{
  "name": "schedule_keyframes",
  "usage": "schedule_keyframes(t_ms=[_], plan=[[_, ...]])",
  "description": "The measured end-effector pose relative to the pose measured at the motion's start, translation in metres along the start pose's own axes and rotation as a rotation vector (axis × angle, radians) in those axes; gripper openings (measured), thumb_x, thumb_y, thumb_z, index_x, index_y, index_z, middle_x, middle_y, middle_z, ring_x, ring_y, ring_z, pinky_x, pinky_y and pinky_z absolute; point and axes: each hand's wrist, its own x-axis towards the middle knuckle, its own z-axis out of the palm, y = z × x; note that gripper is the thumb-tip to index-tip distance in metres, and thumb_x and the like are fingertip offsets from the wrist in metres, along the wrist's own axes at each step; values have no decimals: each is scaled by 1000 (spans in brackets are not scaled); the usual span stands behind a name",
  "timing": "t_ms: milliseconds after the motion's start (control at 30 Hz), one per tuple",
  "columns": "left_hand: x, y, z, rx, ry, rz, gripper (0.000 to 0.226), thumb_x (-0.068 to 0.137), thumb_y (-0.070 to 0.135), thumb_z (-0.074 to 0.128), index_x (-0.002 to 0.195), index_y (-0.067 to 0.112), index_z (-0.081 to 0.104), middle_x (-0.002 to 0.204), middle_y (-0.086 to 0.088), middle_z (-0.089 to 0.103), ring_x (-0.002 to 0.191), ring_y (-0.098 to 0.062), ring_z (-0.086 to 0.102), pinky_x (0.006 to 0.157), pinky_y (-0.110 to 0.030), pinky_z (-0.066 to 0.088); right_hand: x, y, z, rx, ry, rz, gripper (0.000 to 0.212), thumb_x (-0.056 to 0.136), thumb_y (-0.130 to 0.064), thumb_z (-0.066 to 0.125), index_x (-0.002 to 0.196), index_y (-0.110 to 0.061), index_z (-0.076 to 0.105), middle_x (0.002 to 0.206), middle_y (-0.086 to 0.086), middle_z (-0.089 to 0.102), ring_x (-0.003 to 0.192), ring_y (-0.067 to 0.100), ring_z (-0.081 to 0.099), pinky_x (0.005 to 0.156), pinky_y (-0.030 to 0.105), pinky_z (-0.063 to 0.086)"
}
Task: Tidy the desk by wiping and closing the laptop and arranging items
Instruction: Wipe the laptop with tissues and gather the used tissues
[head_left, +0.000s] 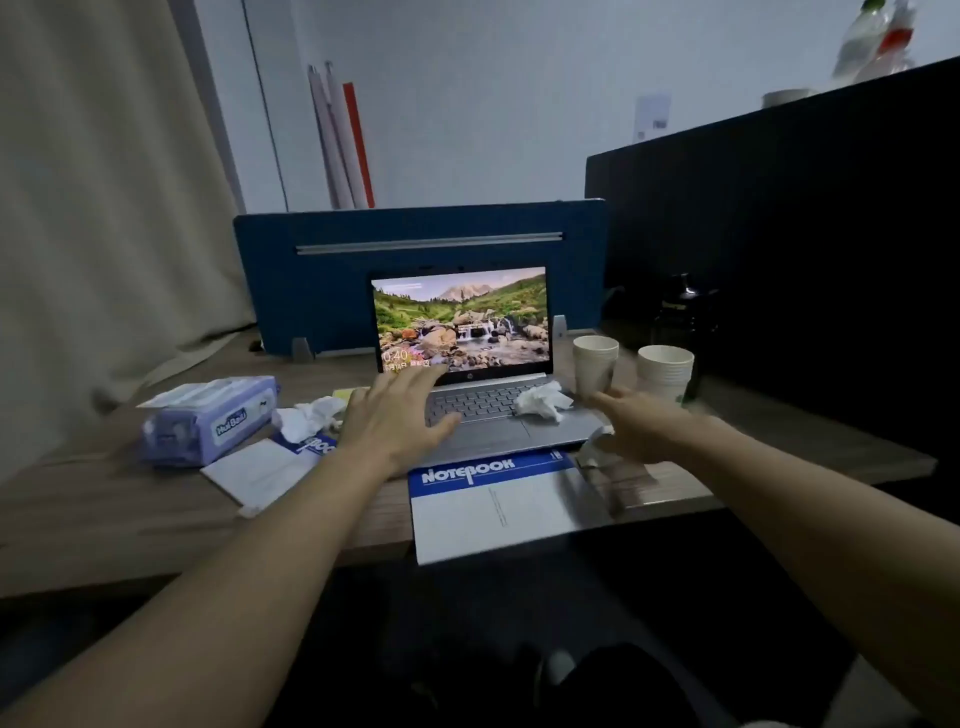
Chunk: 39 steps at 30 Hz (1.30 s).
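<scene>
Open silver laptop (483, 395) mid-desk, crumpled white tissue (540, 402) on keyboard. Left hand (395, 421) spread above keys; right hand (641, 428) open near stacked white paper cups (595, 364), contents unseen. Purple wipes pack (208, 421) near left edge.

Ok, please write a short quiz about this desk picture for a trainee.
1. True or false: the laptop lid is closed.
2. What lies on the keyboard's right side? A) crumpled tissue B) paper cup C) pen
3. Fill in: the wipes pack lies to the ____ of the laptop.

Key: 1 false, the lit screen stands up. 2 A. 3 left.

Both the left hand and right hand reach forward with spread fingers.
</scene>
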Motion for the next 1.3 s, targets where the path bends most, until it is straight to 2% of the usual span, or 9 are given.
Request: schedule_keyframes(t_ms=[133, 233, 433, 600, 800, 900, 1033, 1167, 1300], plan=[[3, -1, 31, -5, -66, -18, 73, 88, 72, 38, 151, 39, 21, 156, 7, 34, 138, -23, 36, 108, -50, 34, 3, 12, 12, 16, -64, 92, 59, 88, -39, 60, 141, -23, 38, 138, 10, 49, 120, 29, 53, 95, 42, 47], [9, -3, 49, 2, -75, -34, 73, 87, 74, 35, 150, 40, 22, 156, 9, 35, 137, -23, 36, 107, -50, 33, 8, 15, 23, 37, -71, 97, 48, 90, -40, 55, 134, -21, 45, 137, 9, 51, 118, 29, 54, 93, 42, 48], [17, -9, 66, 6, -62, -38, 72, 88, 73, 33, 150, 38, 24, 154, 8, 38, 136, -23, 38, 105, -49, 34, 19, 15, 25, 60, 61, -31, 24, 90, -27, 59, 114, -24, 58, 118, 7, 64, 97, 26, 60, 73, 33, 46], [24, -14, 65, -2, -63, -42, 68, 88, 71, 35, 148, 39, 26, 153, 8, 39, 136, -23, 38, 106, -48, 34, 32, 7, 10, 154, 252, -86, 23, 88, -26, 60, 111, -22, 61, 109, 6, 68, 90, 28, 61, 69, 36, 48], [29, -38, 55, 11, -9, -65, 66, 88, 68, 39, 146, 39, 32, 150, 8, 43, 134, -23, 39, 105, -47, 33, 64, -9, 1, 171, 360, -125, 23, 87, -27, 66, 107, -16, 66, 113, 8, 57, 102, 28, 55, 79, 34, 45], [23, -62, 49, 8, 39, -88, 59, 89, 58, 46, 143, 35, 40, 146, 7, 48, 133, -23, 40, 104, -46, 35, 80, -19, 4, 132, 303, -77, 23, 88, -33, 63, 108, -21, 63, 125, 8, 51, 116, 31, 47, 92, 42, 43], [9, -102, 44, 11, 39, -193, 53, 91, 47, 47, 142, 34, 43, 149, 6, 44, 137, -27, 34, 105, -50, 33, 103, -31, 16, 119, 192, -19, 20, 88, -42, 62, 104, -31, 58, 138, 5, 44, 120, 33, 45, 93, 48, 43], [-7, -139, 44, 8, 15, -266, 53, 93, 47, 48, 144, 35, 40, 151, 6, 40, 138, -29, 32, 107, -51, 34, 120, -38, 31, 203, 99, -11, 22, 85, -36, 68, 102, -27, 58, 123, 7, 56, 92, 20, 52, 74, 34, 45], [-16, -160, 55, -13, -36, -343, 59, 93, 51, 47, 148, 34, 34, 157, 3, 32, 144, -30, 24, 114, -51, 28, 125, -42, 47, 233, 115, -35, 12, 84, -26, 67, 87, -27, 55, 103, 9, 66, 81, 19, 54, 66, 29, 41]])
